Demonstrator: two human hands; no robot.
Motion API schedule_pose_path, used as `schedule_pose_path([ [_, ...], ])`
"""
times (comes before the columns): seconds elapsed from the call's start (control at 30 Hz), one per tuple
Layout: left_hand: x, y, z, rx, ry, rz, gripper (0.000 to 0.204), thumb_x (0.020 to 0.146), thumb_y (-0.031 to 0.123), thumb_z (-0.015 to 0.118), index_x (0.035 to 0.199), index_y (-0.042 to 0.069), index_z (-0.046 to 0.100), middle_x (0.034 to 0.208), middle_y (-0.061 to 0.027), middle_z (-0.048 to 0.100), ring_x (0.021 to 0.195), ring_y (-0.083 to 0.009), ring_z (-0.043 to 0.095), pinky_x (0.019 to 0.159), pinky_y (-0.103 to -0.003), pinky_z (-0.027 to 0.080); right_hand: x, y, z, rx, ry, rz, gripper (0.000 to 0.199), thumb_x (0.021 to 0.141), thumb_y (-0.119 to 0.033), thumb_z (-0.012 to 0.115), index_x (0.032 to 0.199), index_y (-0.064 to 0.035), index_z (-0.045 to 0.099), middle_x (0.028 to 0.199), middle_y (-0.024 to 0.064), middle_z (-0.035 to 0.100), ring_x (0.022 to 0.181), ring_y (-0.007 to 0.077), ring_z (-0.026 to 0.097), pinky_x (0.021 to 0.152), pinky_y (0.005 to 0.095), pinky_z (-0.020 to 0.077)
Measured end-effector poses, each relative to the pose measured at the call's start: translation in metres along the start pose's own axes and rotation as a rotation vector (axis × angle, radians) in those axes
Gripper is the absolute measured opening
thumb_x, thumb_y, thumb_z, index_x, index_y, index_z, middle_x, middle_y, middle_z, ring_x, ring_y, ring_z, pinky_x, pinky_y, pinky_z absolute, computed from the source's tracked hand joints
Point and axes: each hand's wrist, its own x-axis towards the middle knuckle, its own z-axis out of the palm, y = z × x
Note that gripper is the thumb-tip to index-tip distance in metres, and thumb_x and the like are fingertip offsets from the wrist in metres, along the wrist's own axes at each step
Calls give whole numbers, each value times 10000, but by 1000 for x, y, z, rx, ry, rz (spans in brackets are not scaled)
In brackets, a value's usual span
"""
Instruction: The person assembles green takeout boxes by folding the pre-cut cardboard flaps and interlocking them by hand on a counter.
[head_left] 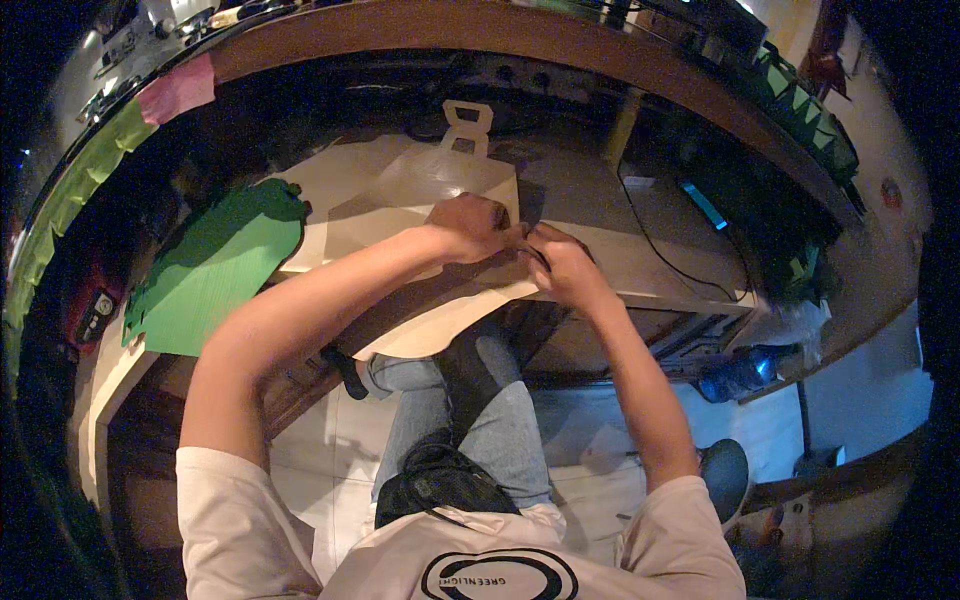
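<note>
My left hand and my right hand meet over the front of the table, both with bent fingers. Their fingertips pinch together at one spot; what lies between them is too small and hidden to make out. A cream paper sheet curves out below the hands past the table's front edge, its right end close under my right hand. My left forearm covers part of this sheet. Behind the hands lies a flat cream cut-out piece with a handle-like loop, and a shiny clear plastic piece is beside it.
A green ridged sheet lies at the left of the table. At the right are a phone with a lit edge and a thin black cable. A raised shelf edge curves behind. A blue-tinted bottle is below right.
</note>
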Motion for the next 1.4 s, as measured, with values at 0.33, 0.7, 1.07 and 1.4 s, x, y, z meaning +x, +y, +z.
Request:
schedule_pose_path([
  [0.33, -31, -27, 20, 87, 140, 619, 223, 852, 203, 602, 967, 13, 591, 907, -212, 629, 931, -431, 617, 850, -518, 476, -60, -49, -2, 672, 204, 707, 423, 1030, -387, 577, 915, -3, 713, 763, 42, 682, 483, 79, 527, 444, 217, 386],
  [0.7, -32, -22, 16, 113, 79, 722, 223, 840, 216, 626, 952, 24, 609, 941, -180, 613, 942, -384, 599, 855, -488, 458, -37, -75, 17, 1025, -7, 803, 345, 1019, -268, 597, 749, -56, 629, 578, -6, 567, 447, 44, 504, 392, 217, 342],
  [1.07, -32, -14, 8, -249, -164, 496, 458, 1010, 431, 536, 1141, -1, 611, 1081, -169, 639, 1021, -324, 607, 919, -415, 478, -122, -95, 35, 925, 333, 739, 160, 905, -169, 730, 985, -57, 647, 784, 18, 638, 607, 86, 571, 508, 237, 438],
  [1.4, -58, -92, -42, -306, 191, 227, 385, 1052, 275, 487, 1318, 17, 593, 1308, -186, 617, 1182, -287, 606, 1037, -376, 456, -102, -94, 23, 194, 576, 354, 809, 649, -111, 891, 1374, -111, 531, 1439, 152, 519, 1304, 377, 513, 1099, 455, 431],
])
